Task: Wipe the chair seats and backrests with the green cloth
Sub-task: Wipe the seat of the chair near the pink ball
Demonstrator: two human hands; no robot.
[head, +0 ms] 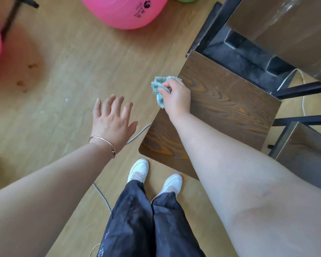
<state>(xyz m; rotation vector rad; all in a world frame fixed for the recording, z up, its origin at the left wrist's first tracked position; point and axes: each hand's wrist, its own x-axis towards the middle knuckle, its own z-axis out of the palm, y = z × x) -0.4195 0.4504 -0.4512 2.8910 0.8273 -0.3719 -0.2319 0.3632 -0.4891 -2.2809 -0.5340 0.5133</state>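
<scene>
A dark wood-grain chair seat (226, 108) fills the centre right of the head view. My right hand (176, 98) is shut on the crumpled green cloth (158, 88) and sits at the seat's left edge, with the cloth bunched partly over that edge. My left hand (112, 121) hovers over the floor to the left of the chair, fingers spread and holding nothing, a thin bracelet on its wrist. Whether the cloth presses on the wood I cannot tell.
A second chair seat (308, 154) stands at the right edge, another brown surface (285, 25) on a black frame at top right. Pink exercise balls (124, 10) lie on the wooden floor. A grey cable (102, 193) runs past my white shoes (139, 169).
</scene>
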